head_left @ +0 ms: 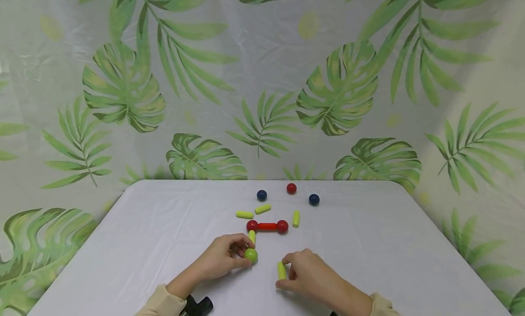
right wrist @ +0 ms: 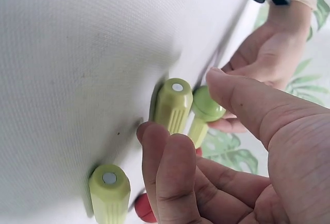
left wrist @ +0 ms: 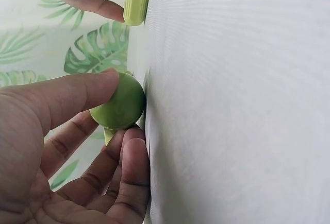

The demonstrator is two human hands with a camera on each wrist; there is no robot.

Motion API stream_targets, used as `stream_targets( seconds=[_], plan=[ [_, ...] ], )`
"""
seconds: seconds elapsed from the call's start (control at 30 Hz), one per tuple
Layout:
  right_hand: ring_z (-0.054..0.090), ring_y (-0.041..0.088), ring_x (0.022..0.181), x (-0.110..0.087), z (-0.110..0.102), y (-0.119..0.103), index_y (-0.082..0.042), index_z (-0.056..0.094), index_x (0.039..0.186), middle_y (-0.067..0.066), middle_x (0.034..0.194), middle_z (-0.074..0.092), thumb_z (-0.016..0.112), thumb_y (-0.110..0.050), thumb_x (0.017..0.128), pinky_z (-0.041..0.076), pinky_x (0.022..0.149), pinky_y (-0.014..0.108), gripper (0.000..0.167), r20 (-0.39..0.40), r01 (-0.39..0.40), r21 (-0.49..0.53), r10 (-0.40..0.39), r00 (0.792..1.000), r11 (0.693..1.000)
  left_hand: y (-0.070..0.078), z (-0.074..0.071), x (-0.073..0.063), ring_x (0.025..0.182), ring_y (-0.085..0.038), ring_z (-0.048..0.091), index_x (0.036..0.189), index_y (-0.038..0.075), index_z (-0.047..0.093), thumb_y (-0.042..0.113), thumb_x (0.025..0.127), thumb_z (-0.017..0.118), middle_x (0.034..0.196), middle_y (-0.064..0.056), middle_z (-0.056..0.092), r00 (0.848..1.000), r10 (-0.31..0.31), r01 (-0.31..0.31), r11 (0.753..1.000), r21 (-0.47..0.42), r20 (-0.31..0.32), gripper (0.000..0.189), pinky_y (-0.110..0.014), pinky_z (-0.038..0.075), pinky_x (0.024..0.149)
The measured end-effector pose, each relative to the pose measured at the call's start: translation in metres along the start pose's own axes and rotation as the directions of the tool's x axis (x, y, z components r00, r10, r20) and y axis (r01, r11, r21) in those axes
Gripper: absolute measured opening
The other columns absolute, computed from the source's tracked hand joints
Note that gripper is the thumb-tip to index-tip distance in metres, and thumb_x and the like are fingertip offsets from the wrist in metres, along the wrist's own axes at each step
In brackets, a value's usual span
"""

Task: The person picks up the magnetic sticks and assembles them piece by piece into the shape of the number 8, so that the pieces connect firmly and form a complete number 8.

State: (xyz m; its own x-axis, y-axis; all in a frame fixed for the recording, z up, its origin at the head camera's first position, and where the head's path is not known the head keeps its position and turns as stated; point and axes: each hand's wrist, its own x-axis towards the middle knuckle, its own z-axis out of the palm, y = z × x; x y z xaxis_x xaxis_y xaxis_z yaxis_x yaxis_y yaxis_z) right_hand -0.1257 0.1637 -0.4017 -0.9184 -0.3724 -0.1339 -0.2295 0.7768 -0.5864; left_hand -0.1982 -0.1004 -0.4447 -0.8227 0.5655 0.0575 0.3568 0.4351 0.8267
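Note:
My left hand (head_left: 224, 256) pinches a glossy green ball (head_left: 251, 256) between thumb and fingers, just above the white table. A yellow-green rod (head_left: 252, 237) runs from that ball to a red ball (head_left: 252, 225), where a red rod (head_left: 267, 226) leads to a second red ball (head_left: 282, 226). To the right, my right hand (head_left: 307, 275) has thumb and fingers spread about a loose yellow-green rod (head_left: 281, 271). In the right wrist view the thumb appears apart from this rod (right wrist: 174, 108), whose end shows a silvery disc; the fingertips lie close to its other side.
Beyond the joined pieces lie more yellow-green rods (head_left: 244, 214), one of them (head_left: 296, 218) off to the right. Farther back are two dark blue balls (head_left: 261, 195) and a red ball (head_left: 291, 188). A leaf-patterned sheet (head_left: 262, 88) hangs behind the table (head_left: 172, 206).

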Motion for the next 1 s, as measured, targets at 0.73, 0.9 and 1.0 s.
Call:
stream_targets(
  seconds=[0.73, 0.9, 1.0],
  plan=[
    [0.055, 0.012, 0.063, 0.012, 0.007, -0.003, -0.001, 0.077, 0.115, -0.003, 0.066, 0.063, 0.092, -0.018, 0.084, 0.054, 0.063, 0.023, 0.038, -0.021, -0.083, -0.075, 0.082, 0.996, 0.994, -0.001, -0.001, 0.0, 0.088, -0.012, 0.062, 0.115, 0.015, 0.075, 0.013, 0.09, 0.088, 0.098, -0.001, 0.069, 1.0, -0.005, 0.005, 1.0, -0.017, 0.01, 0.028, -0.021, 0.05, 0.074],
    [0.056, 0.013, 0.063, 0.014, 0.007, -0.004, -0.003, 0.078, 0.113, -0.003, 0.068, 0.064, 0.091, -0.016, 0.085, 0.053, 0.062, 0.023, 0.033, -0.016, -0.098, -0.099, 0.097, 0.995, 0.99, -0.001, -0.001, 0.0, 0.088, -0.012, 0.062, 0.116, 0.014, 0.075, 0.013, 0.09, 0.088, 0.098, -0.001, 0.069, 1.0, -0.005, 0.005, 1.0, -0.017, 0.013, 0.029, -0.021, 0.05, 0.074],
    [0.056, 0.013, 0.065, 0.014, 0.005, -0.005, -0.005, 0.078, 0.11, -0.002, 0.071, 0.065, 0.09, -0.016, 0.086, 0.055, 0.065, 0.025, 0.029, -0.019, -0.097, -0.115, 0.095, 0.995, 0.989, -0.001, -0.001, 0.0, 0.088, -0.012, 0.062, 0.116, 0.014, 0.075, 0.014, 0.09, 0.088, 0.098, -0.001, 0.069, 1.0, -0.006, 0.006, 1.0, -0.015, 0.014, 0.029, -0.021, 0.05, 0.074]
  ],
)
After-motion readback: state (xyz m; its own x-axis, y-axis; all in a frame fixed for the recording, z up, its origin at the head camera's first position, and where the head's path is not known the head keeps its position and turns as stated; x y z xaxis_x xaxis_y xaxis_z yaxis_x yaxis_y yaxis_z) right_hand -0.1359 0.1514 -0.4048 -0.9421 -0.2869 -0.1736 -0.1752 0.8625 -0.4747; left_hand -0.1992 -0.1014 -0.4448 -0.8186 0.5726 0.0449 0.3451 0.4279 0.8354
